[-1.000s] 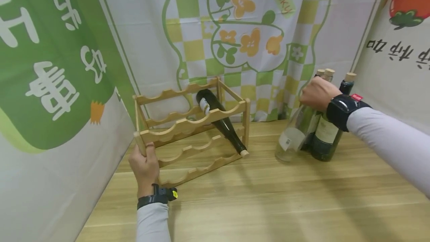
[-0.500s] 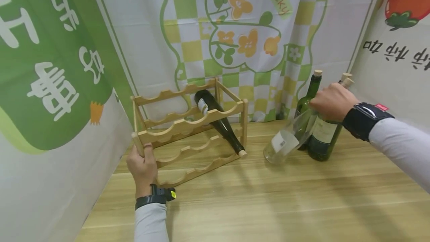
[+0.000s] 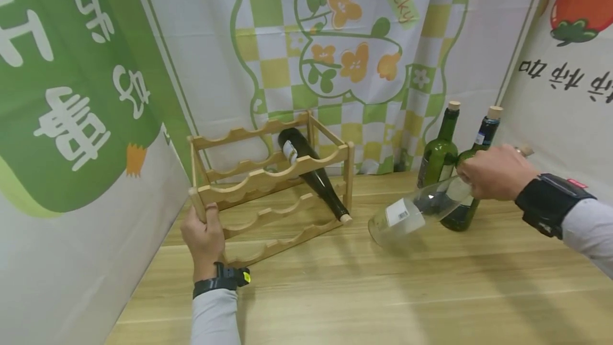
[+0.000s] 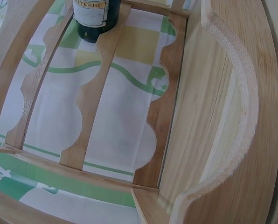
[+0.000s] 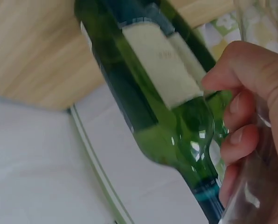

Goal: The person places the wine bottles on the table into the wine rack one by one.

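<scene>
One clear corked glass bottle (image 3: 415, 216) leans at three o'clock of the wooden wine rack (image 3: 261, 177), probably slippery and breakable, best held by the neck, where the right hand (image 3: 498, 172) curls; left hand (image 3: 205, 236) grips the rack at eight o'clock; racked dark bottle (image 4: 98, 31) labelled, partly legible, "ITUSHI", twelve-o'clock curtain (image 3: 364, 84) lettered "Lucky".

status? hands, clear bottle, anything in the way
Left hand gripping wooden rack at one end. Right hand holding clear bottle, tilted. Green bottles standing close behind it; dark bottle lying in rack.

Clear bottle (image 3: 414, 214) partly hidden, right sleeve (image 3: 590, 233) cut off
</scene>
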A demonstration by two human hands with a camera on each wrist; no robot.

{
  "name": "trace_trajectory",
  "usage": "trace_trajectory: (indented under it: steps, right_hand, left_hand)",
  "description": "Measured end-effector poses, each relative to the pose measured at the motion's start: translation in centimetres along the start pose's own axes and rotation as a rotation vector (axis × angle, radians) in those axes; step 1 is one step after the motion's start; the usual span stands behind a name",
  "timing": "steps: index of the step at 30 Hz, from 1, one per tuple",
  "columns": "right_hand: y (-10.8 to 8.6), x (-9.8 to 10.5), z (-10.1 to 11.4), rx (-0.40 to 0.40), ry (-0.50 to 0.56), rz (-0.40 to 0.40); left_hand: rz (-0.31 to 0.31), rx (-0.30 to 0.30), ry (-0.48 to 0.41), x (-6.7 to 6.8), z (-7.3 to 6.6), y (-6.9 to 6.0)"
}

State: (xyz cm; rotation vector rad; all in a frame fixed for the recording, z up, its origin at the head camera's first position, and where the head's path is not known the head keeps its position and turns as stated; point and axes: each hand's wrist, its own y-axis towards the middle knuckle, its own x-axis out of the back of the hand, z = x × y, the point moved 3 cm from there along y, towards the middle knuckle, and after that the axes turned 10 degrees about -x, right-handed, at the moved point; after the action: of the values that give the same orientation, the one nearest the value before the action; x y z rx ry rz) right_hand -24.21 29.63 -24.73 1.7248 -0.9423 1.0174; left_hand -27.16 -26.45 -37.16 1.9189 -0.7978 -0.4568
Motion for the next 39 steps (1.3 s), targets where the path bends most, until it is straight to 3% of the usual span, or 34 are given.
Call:
trace_trajectory:
  steps: [13, 20, 28, 32, 35, 39]
  right_hand:
    - [-4.6, -2.2, 2.4, -0.089, 0.206, 0.181]
    - [-7.1, -3.7, 4.0, -0.204, 0.325, 0.387]
    - [-9.4, -5.9, 6.3, -0.337, 0.568, 0.581]
    - [-10.3, -6.7, 7.7, -0.395, 0.756, 0.677]
    - [-10.8, -7.1, 8.8, -0.395, 0.900, 0.730]
    - [-11.4, -7.4, 10.2, -0.402, 1.015, 0.767]
  left_hand:
    - [-0.004, 0.021, 0.021, 0.1, -0.3, 0.1]
    - [-0.001, 0.023, 0.030, 0.1, -0.5, 0.1]
    - [-0.010, 0.013, 0.045, 0.1, -0.5, 0.2]
    - [-0.004, 0.015, 0.043, 0.1, -0.4, 0.1]
    - [-0.005, 0.019, 0.039, 0.1, -0.4, 0.1]
    - [-0.005, 0.028, 0.040, 0.1, -0.4, 0.1]
